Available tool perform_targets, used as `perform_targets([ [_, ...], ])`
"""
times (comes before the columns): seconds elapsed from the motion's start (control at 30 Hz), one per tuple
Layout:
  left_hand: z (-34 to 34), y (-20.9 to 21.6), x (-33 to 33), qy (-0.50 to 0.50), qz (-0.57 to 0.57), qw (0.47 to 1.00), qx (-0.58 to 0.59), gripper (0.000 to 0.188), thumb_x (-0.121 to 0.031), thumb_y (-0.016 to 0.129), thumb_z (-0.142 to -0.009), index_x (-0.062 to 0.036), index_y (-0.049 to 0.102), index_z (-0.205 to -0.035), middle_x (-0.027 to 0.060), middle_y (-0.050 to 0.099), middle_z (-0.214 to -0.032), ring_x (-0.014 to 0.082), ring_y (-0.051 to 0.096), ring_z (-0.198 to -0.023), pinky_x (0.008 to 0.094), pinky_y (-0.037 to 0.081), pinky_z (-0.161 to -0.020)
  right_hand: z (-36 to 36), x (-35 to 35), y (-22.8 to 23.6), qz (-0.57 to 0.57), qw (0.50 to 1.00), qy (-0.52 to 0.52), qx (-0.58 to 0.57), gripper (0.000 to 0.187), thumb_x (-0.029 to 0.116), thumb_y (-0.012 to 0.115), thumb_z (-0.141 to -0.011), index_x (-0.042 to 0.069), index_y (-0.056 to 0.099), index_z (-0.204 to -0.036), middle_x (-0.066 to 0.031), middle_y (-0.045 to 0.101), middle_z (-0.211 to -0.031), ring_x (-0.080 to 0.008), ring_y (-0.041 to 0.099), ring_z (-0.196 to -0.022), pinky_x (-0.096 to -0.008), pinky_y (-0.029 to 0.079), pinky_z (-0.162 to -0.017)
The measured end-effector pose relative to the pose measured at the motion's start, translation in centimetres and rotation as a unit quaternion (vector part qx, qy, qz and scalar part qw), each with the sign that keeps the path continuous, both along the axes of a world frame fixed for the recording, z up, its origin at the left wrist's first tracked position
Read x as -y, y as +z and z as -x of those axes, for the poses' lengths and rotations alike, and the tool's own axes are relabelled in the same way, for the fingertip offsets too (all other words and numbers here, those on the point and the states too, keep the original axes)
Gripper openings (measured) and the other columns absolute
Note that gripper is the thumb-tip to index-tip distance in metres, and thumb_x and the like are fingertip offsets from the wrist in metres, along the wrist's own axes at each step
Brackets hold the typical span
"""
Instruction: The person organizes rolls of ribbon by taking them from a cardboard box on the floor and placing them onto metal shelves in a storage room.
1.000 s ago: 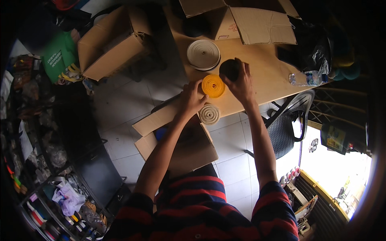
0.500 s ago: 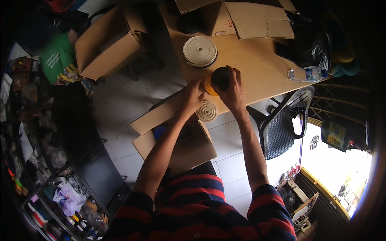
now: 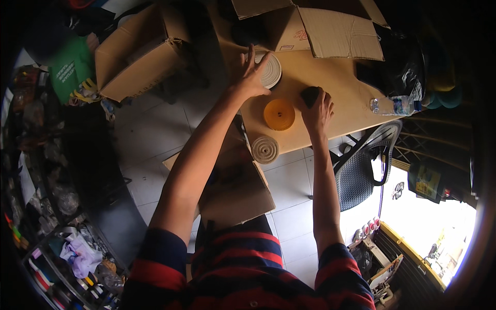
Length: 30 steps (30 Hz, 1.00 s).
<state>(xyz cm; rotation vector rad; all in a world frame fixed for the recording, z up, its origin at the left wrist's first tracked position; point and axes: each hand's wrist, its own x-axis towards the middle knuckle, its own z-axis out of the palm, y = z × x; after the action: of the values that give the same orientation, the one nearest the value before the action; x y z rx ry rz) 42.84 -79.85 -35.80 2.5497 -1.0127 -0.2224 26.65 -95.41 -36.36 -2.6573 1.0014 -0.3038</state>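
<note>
My left hand (image 3: 252, 75) reaches over the near left side of a large cream coil (image 3: 272, 72), its thumb and fingers spread apart. Whether the fingers touch the coil I cannot tell. My right hand (image 3: 320, 113) is closed round a black round roll (image 3: 310, 96) above the table, covering part of it. Between the two hands a yellow coiled roll (image 3: 279, 114) lies flat on the table. A smaller cream coil (image 3: 265, 150) sits at the table's near edge, its spiral facing up.
The wooden table (image 3: 341, 80) carries an open cardboard box (image 3: 338, 33) at the back and a plastic bottle (image 3: 395, 106) at right. Below my arms stands another open carton (image 3: 237, 199). A third box (image 3: 137, 67) is at far left. A black chair (image 3: 359, 178) stands right.
My left hand has left the yellow roll and moved up and left to the large cream coil. My right hand has shifted right with the black roll, uncovering the yellow one.
</note>
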Motion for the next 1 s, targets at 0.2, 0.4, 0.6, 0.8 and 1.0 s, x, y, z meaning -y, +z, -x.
perform_targets([
  [0.2,0.8,1.4,-1.1,0.003,0.081,0.996,-0.029,0.099,-0.033,0.085,-0.052,-0.0202,0.037,-0.138,0.0238,0.025,-0.143,0.0544,0.027,-0.126,0.0601,0.032,-0.101,-0.9,-1.7,1.5,-0.028,0.977,0.122,0.17,0.058,0.03,0.067,-0.084,0.001,0.044,-0.128,-0.0214,0.051,-0.122,-0.0342,0.052,-0.109,-0.0432,0.043,-0.09],
  [0.4,6.4,7.4,-4.4,-0.001,0.159,0.987,-0.024,0.102,-0.028,0.087,-0.054,-0.0127,0.035,-0.14,0.0263,0.026,-0.143,0.0438,0.031,-0.129,0.0497,0.035,-0.104,-3.1,-6.2,5.6,-0.687,0.675,0.025,0.269,0.041,0.019,0.063,-0.089,-0.003,0.048,-0.12,-0.0165,0.058,-0.111,-0.0203,0.061,-0.094,-0.0304,0.051,-0.078],
  [0.6,12.1,6.3,-8.5,0.247,0.459,0.751,-0.405,0.076,-0.029,0.072,-0.081,0.0011,0.031,-0.137,0.0221,0.039,-0.133,0.0265,0.04,-0.124,0.0394,0.034,-0.103,-2.2,-9.2,6.0,-0.779,0.532,-0.022,0.331,0.029,0.012,0.057,-0.092,0.002,0.044,-0.115,-0.013,0.056,-0.11,-0.0185,0.057,-0.103,-0.0316,0.05,-0.083],
  [0.8,14.3,4.0,-8.7,0.352,0.559,0.619,-0.426,0.059,-0.043,0.042,-0.098,-0.0013,0.032,-0.138,0.0149,0.039,-0.137,0.0215,0.04,-0.126,0.0373,0.033,-0.104,-0.1,-14.2,5.0,-0.72,0.623,0.018,0.304,0.035,0.013,0.057,-0.093,0.001,0.039,-0.12,-0.0122,0.054,-0.111,-0.0174,0.052,-0.105,-0.0296,0.044,-0.089],
  [1.0,12.8,4.5,-10.8,0.427,0.504,0.631,-0.407,0.07,-0.053,0.048,-0.092,0.0002,0.036,-0.135,0.0126,0.041,-0.136,0.0212,0.041,-0.125,0.0345,0.031,-0.105,0.3,-13.2,6.3,-0.645,0.74,0.118,0.153,0.041,0.022,0.06,-0.092,-0.002,0.039,-0.119,-0.0134,0.053,-0.11,-0.0195,0.05,-0.107,-0.0325,0.043,-0.09],
])
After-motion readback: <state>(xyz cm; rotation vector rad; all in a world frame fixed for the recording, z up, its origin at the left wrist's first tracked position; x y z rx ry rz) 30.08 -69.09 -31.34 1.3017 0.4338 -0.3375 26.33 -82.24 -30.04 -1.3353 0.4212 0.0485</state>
